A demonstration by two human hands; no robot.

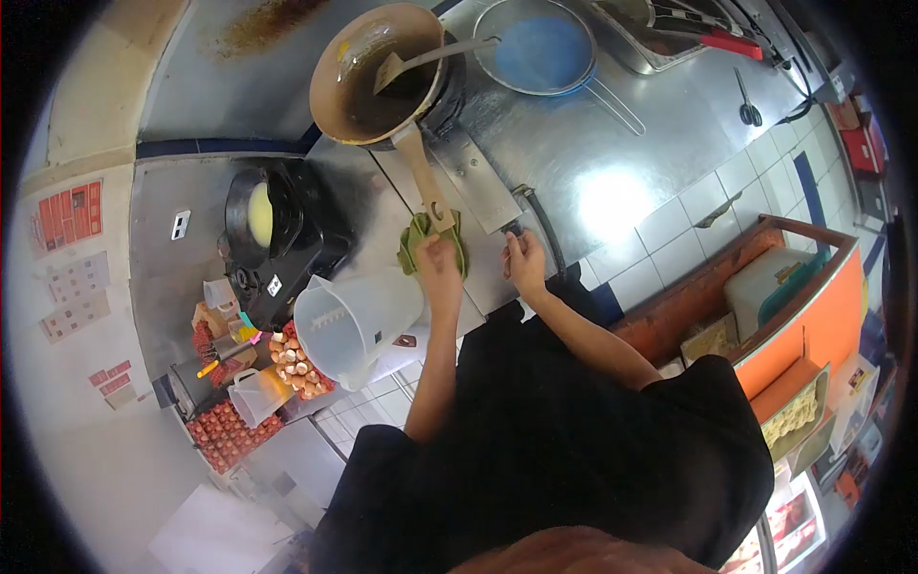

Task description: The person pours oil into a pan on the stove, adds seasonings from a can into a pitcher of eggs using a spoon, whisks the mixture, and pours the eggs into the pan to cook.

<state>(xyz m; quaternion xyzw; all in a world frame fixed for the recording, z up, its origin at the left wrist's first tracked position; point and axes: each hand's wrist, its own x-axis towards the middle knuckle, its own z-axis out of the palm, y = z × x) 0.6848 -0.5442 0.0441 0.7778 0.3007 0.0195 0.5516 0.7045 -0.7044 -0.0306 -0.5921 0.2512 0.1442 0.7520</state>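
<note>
Stainless-steel counter [535, 158], w/ white floor tiles [660, 225] showing past its edge; I'm viewing remotely via head cam.

Item 1: large round tan-walled pan [333, 91], top ctr.; pale wooden-looking spatula [435, 55] is leaning in it; its long beige handle [419, 172] is pointing toward the wearer.

Item 2: crumpled green cloth [413, 239], at the handle's end, approx. ctr.

Item 3: L. hand [438, 260], blurred; fingers are sitting bunched on the cloth. Whether they're also gripping the handle, I can't tell.

Item 4: R. hand [525, 260], near the small dark knob-like part [514, 230]; fingers are sitting narrow, bent inward. Contact w/ it, or anything held: can't tell.

Item 5: tall translucent plastic jug [349, 325], standing just L. of the cloth.

Handling notes (my judgement): step looks like cloth work by the handle. I'm advising: cloth kept thick btwn. skin & handle, no loose corners, no sideways knocks to handle or jug, R. wrist steady.
</note>
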